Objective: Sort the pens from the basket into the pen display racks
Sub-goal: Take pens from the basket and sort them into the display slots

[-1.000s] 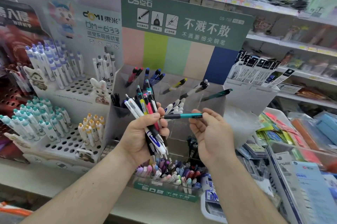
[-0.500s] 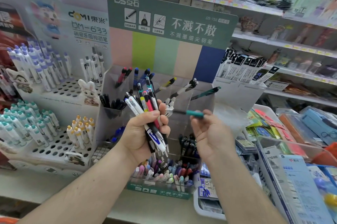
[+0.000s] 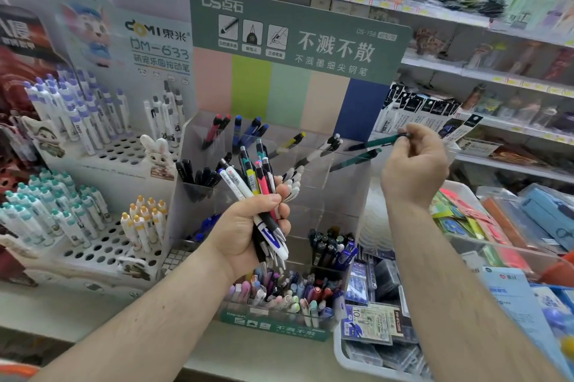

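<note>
The left hand (image 3: 248, 226) grips a mixed bundle of pens (image 3: 257, 189), fingers curled fully round the barrels, held in front of the clear pen rack (image 3: 313, 195) so that it hides part of the rack's middle compartments. The right hand (image 3: 414, 167) is raised at the rack's upper right corner, its grip pinching a teal pen (image 3: 377, 142) by the far end; the pen lies nearly level, its tip pointing left over the top-right compartment, just above a second teal pen (image 3: 355, 159) already leaning there. The rack's green header card (image 3: 298, 37) rises behind. To the left stands a white perforated display (image 3: 102, 245) of white pens with purple, teal and yellow caps, with a rabbit figure (image 3: 157, 153) on it. Below the left hand, a front tray of pastel pens (image 3: 279, 294) sits on the worktop (image 3: 217, 347). Boxed refills (image 3: 372, 313) fill a white tray at right, and packaged goods line the store shelves (image 3: 484, 77) beyond.
</note>
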The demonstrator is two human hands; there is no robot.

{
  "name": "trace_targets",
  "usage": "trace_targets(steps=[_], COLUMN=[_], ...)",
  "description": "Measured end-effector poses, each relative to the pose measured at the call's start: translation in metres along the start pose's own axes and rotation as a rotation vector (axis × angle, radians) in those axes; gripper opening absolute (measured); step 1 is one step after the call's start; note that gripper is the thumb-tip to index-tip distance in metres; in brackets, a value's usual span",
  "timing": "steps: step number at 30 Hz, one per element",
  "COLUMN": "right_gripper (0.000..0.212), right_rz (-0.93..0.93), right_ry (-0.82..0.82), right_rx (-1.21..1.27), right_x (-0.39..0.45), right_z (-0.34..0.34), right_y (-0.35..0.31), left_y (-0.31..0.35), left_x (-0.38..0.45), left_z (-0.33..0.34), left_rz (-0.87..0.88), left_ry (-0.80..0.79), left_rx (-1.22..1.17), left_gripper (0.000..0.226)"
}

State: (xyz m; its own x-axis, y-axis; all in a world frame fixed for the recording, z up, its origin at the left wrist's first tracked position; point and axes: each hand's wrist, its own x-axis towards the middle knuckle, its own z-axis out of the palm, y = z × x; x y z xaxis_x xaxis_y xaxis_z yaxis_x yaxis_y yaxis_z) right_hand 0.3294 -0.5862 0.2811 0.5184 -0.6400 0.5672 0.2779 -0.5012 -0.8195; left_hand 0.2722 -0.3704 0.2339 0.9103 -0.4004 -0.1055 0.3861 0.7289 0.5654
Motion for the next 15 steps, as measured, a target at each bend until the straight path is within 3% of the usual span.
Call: trace_targets(steps=[5, 10, 15], right_gripper=[0.023, 0.028, 0.028], right_rz=[0.071, 0.055, 0.045], right_ry=[-0.238, -0.280, -0.310], right_rx=[-0.120, -0.216, -0.213], right_x=[-0.0055, -0.0028, -0.0019], right_z=[0.0097, 0.0049, 0.0011], right_y=[0.0050, 0.0007, -0.0030], left_y=[0.0019, 0.0019, -0.0004], left_x=[-0.0015, -0.0049, -0.0073], left_z=[-0.0028, -0.0049, -0.0021], left_rz=[0.005, -0.031, -0.019], left_ry=[0.003, 0.027, 0.006], left_rx=[0.021, 0.151, 0.281], left_gripper=[0.033, 0.020, 0.021])
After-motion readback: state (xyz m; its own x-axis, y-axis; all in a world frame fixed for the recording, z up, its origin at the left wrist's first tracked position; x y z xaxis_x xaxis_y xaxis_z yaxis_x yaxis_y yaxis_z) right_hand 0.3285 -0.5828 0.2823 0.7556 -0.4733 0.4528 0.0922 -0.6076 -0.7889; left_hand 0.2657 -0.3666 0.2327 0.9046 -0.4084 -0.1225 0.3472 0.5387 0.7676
